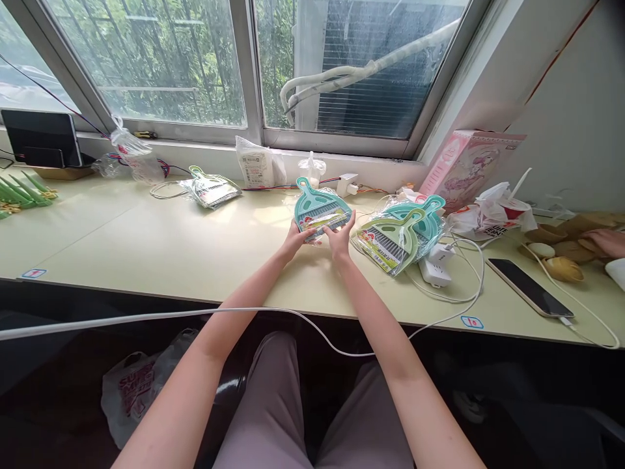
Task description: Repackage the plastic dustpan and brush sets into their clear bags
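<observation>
Between my two hands is a teal mini dustpan and brush set (322, 207) in clear plastic wrap, its handle pointing toward the window. My left hand (295, 240) grips its lower left edge, thumb on top. Along the lower right edge, my right hand (340, 238) closes on the same set, thumb also on the front. Right of it lies a pile of wrapped sets, with a green dustpan set (390, 242) on top and a teal dustpan set (430, 218) partly beneath. Farther left, a green-handled wrapped set (211, 189) lies on the table (146, 247).
A white cable (170, 315) crosses above my forearms to a power strip (434, 270). A phone (530, 286) lies at the right, near a pink box (473, 166) and a plastic bag (491, 212). By the window stand a white packet (258, 166) and a clear cup (311, 170).
</observation>
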